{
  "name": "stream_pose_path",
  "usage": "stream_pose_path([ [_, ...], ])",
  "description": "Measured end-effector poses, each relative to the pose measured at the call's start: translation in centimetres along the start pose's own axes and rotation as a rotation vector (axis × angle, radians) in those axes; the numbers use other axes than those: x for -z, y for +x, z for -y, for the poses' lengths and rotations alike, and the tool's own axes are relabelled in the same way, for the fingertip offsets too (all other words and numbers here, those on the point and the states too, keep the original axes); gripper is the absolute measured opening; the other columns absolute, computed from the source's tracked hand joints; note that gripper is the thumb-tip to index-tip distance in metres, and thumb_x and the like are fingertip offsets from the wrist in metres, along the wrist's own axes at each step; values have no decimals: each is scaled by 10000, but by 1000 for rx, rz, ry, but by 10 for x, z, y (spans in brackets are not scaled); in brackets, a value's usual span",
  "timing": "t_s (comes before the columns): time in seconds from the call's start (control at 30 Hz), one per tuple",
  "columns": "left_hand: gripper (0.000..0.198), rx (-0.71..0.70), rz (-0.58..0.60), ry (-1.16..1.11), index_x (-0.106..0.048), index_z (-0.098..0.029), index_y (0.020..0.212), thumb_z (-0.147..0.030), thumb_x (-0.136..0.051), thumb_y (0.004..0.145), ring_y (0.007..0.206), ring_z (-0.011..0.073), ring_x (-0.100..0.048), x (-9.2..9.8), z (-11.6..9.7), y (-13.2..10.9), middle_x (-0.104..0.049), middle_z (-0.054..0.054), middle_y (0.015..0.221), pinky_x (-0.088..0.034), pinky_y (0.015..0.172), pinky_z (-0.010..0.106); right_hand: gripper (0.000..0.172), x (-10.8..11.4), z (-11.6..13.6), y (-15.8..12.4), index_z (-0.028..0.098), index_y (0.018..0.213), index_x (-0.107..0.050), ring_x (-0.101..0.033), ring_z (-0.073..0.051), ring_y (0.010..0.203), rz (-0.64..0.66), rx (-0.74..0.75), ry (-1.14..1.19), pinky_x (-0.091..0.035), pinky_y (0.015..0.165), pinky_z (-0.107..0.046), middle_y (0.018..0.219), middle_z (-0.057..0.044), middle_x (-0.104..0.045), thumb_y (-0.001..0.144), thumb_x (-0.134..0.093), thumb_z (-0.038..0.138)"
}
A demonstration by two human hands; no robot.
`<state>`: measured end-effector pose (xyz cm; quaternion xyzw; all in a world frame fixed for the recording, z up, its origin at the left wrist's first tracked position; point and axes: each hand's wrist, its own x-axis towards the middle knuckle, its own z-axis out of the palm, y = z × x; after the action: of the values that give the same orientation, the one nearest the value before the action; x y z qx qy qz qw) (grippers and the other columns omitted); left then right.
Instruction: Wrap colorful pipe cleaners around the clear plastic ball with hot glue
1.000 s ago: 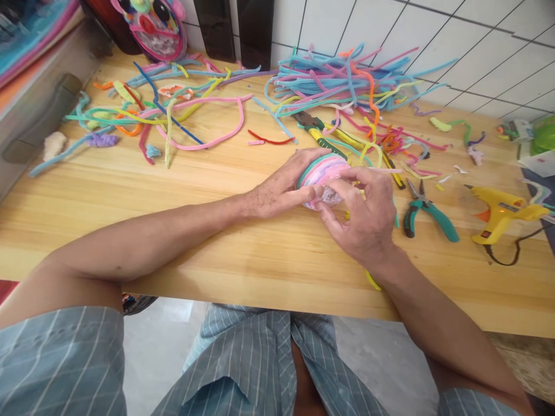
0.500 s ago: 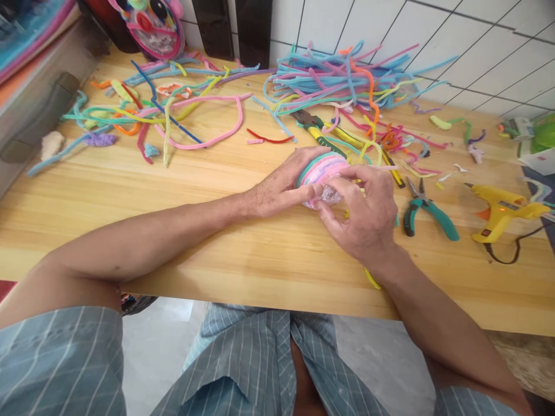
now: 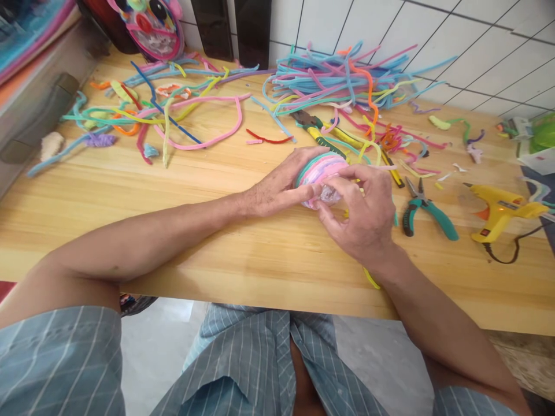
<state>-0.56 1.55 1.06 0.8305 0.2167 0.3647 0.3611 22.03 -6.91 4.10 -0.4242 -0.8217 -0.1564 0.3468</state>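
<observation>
Closest in, a yellow strip [image 3: 372, 278] lies at the near edge of the wooden table [image 3: 243, 260], nearer the person than the striped round piece [image 3: 318, 172]. And there it is, that piece, on the tabletop between both hands! The left hand [image 3: 281, 188] curves half-closed around its left side, thumb across the front; the right hand [image 3: 366, 199] bends in from the right, thumb and fingertips gripping its front, nearly closed. Right of the piece sit teal-handled pliers [image 3: 429, 214], and further right, a yellow glue gun [image 3: 498, 208]. Just beyond the piece, yellow-and-green pliers [image 3: 318, 130]; past them, a big bundle of fuzzy stems [image 3: 321, 86], mostly blue and pink. Farthest back, beyond the piece, stands the tiled wall [image 3: 329, 20].
</observation>
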Motion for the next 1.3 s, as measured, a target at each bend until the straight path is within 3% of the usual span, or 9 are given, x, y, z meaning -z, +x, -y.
stream_pose_path([
  [0.2, 791, -20, 1, 0, -476, -227, 1689, -731, -580, 1089, 1625, 365, -538, 1, 0, 0, -573, 166, 1715, -423, 1400, 557, 329, 3, 2, -1, 355, 1377, -615, -713, -333, 1223, 71, -61, 30, -612, 1062, -541, 1390, -103, -714, 1067, -727, 357],
  [0.43, 811, -10, -2, 14, -487, -239, 1688, -774, -556, 1082, 1631, 374, -529, 0, -1, 0, -574, 157, 1722, -416, 1402, 573, 409, 2, 1, -2, 363, 1442, -590, -701, -353, 1282, 67, -62, 70, -615, 1073, -553, 1439, -111, -681, 1059, -730, 329],
  [0.67, 817, -15, -12, 6, -480, -261, 1705, -774, -561, 1075, 1639, 396, -516, -1, 1, 1, -568, 152, 1731, -375, 1416, 605, 348, 3, 3, 0, 344, 1395, -625, -714, -332, 1244, 58, -36, -22, -612, 1063, -535, 1404, -115, -714, 1064, -730, 354],
  [0.87, 828, -19, -7, -4, -494, -237, 1686, -784, -559, 1068, 1628, 392, -528, -1, 4, 2, -572, 174, 1722, -391, 1403, 594, 337, 0, 2, 2, 264, 1335, -676, -726, -314, 1193, -15, 13, -1, -631, 1015, -512, 1333, -137, -746, 1021, -771, 342],
  [1.3, 756, 25, -56, -30, -559, -200, 1593, -762, -515, 1089, 1504, 341, -624, -2, 0, 4, -660, 180, 1599, -481, 1324, 525, 409, -2, 3, 3, 326, 1381, -643, -733, -332, 1158, -13, 13, 18, -628, 985, -525, 1331, -123, -749, 998, -785, 331],
])
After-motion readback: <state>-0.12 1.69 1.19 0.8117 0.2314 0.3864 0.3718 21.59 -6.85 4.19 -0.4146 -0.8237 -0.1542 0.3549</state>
